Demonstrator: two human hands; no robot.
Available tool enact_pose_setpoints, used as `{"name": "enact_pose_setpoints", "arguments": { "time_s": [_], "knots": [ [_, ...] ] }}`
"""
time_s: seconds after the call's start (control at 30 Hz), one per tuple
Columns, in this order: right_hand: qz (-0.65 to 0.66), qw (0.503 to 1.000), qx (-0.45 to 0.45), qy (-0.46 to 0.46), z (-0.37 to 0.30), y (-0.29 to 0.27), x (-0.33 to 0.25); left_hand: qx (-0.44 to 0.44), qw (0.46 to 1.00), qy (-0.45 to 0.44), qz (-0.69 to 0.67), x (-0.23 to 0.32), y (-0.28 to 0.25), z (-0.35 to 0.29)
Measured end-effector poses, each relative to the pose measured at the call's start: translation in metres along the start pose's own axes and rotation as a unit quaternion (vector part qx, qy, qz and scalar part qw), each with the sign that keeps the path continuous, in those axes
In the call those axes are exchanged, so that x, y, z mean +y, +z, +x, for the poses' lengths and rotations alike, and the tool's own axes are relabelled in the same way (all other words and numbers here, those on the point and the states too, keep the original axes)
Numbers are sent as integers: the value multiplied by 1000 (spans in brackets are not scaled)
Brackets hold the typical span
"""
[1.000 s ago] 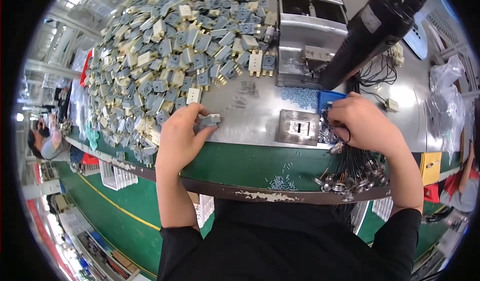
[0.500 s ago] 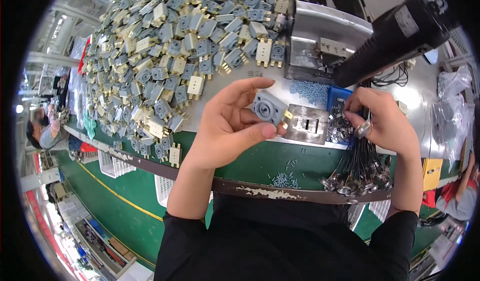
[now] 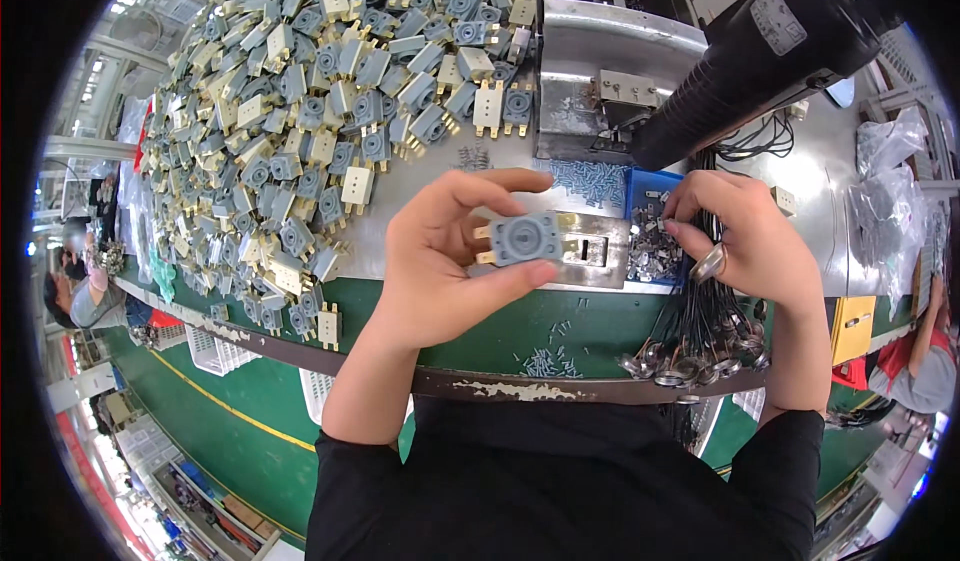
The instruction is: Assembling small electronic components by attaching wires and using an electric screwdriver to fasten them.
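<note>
My left hand (image 3: 430, 256) holds a grey plastic switch block (image 3: 525, 239) with brass tabs between thumb and fingers. The block's round, ringed face is turned up, above a metal fixture plate (image 3: 606, 251) with a slot in it. Over the blue tray (image 3: 640, 183) of small metal pieces (image 3: 652, 249), my right hand (image 3: 750, 231) has its fingertips pinched together; whatever they grip is hidden. A silver ring-shaped piece (image 3: 708, 263) shows beneath the curled fingers of that hand. Below hangs a bundle of black leads (image 3: 690, 321) with silver coiled ends.
A large heap of similar switch blocks (image 3: 290, 131) covers the bench's left. Small screws (image 3: 590, 183) lie behind the fixture, others (image 3: 548, 363) near the front edge. A black cylindrical tool (image 3: 760, 56) slants in beside a metal housing (image 3: 570, 91). People sit at both sides.
My left hand has turned the switch block so its face now lies level, tabs toward either side. The right hand stays at the blue tray. The whole view has shifted slightly.
</note>
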State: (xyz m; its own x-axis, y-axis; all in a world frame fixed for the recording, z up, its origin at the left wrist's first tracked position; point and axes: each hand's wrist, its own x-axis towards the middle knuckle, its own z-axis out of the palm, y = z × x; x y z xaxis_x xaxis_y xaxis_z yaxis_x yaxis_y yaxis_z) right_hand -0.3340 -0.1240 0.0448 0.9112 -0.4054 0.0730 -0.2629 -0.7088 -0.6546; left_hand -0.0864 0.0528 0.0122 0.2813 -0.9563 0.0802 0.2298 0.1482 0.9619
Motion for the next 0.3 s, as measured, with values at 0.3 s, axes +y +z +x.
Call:
{"name": "enact_pose_setpoints", "arguments": {
  "time_s": [0.3],
  "knots": [
    [-12, 1000, -11, 2, 1, -3, -3, -11, 938, 18, -347, -17, -30, 10]
  ]
}}
